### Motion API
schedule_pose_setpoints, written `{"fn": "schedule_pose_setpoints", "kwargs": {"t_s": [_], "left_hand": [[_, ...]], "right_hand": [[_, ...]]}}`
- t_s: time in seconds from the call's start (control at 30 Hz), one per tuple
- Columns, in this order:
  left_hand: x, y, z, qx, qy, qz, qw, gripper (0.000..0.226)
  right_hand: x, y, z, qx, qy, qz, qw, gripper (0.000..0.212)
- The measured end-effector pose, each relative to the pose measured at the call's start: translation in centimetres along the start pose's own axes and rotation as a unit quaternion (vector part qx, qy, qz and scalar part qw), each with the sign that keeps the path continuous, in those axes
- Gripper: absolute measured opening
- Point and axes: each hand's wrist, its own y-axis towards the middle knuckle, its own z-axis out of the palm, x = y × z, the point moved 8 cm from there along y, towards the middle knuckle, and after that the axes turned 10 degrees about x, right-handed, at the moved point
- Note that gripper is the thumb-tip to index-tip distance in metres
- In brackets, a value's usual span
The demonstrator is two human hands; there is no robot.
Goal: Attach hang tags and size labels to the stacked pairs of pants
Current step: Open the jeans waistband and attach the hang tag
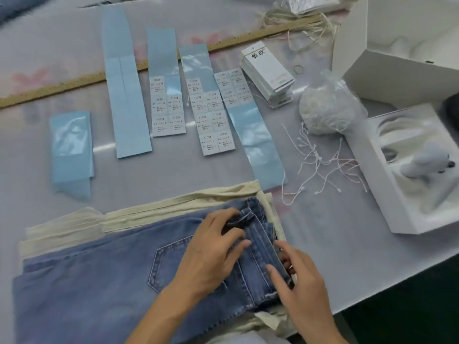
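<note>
Head view: a person's two hands work on folded blue jeans lying at the near edge of a grey table. All places below are given from the jeans.
Jeans: topmost of a stack, with cream pants under them showing along the far and left edges; waistband at the right end, back pocket near the middle.
Left hand: lies on the jeans beside the waistband, fingers curled, fingertips pinching a belt loop at the far right corner.
Right hand: at the right edge of the jeans, thumb on top of the waistband and fingers curled under its edge, gripping it.
Size label sheets: blue backing strips beyond the jeans, laid side by side; three carry white printed labels, the print too small to read.
Empty backing strips: beyond the jeans to the left, one folded, one long.
Hang tags: a white stack beyond the jeans to the right, past the label sheets.
Loose strings: white tag strings scattered just right of the far right corner of the jeans.
Bagged strings: clear bag beyond the loose strings.
White boxes: open, well to the right of the jeans.
Wooden ruler: long, lying across the table far beyond the jeans.
</note>
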Motion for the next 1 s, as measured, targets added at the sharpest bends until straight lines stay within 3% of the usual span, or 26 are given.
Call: {"fn": "schedule_pose_setpoints", "kwargs": {"t_s": [0.13, 0.2, 0.27, 0.37, 0.53, 0.6, 0.7, 0.8, 0.9, 1.0], "left_hand": [[0.5, -0.1, -2.3, -0.02, -0.197, -0.132, 0.971, 0.029], [-0.5, 1.4, -2.9, 0.057, -0.086, -0.103, 0.989, 0.036], [-2.3, 3.0, -2.4, 0.16, 0.034, -0.04, 0.986, 0.034], [-3.7, 3.9, -0.8, 0.291, 0.128, -0.019, 0.948, 0.031], [-3.0, 2.3, 1.1, 0.386, 0.264, -0.074, 0.881, 0.059], [-2.8, 1.4, 1.8, 0.404, 0.282, -0.077, 0.867, 0.057], [-3.6, 0.7, 1.9, 0.363, 0.253, -0.022, 0.896, 0.04], [-2.3, -0.1, 1.0, 0.359, 0.152, -0.081, 0.917, 0.041], [-2.2, -1.0, 0.8, 0.418, 0.111, -0.106, 0.895, 0.043], [-4.0, -1.1, 1.7, 0.449, 0.169, -0.044, 0.876, 0.058]], "right_hand": [[1.9, -2.6, -0.4, -0.031, -0.003, -0.082, 0.996, 0.044], [3.4, -3.9, 0.4, -0.009, -0.02, -0.138, 0.99, 0.031], [4.8, -4.9, 1.4, 0.022, -0.043, -0.189, 0.981, 0.021], [5.4, -5.9, 1.8, 0.045, -0.08, -0.226, 0.97, 0.021], [3.8, -7.5, 0.8, 0.05, -0.059, -0.209, 0.975, 0.024], [3.7, -8.2, 0.8, 0.056, -0.068, -0.212, 0.973, 0.026], [4.4, -8.9, 0.9, 0.055, -0.093, -0.231, 0.967, 0.023], [5.4, -8.9, 0.4, 0.04, -0.116, -0.245, 0.962, 0.024], [6.0, -9.0, 0.7, 0.054, -0.062, -0.259, 0.962, 0.025], [5.9, -9.0, 1.1, 0.063, -0.013, -0.242, 0.968, 0.022]]}}
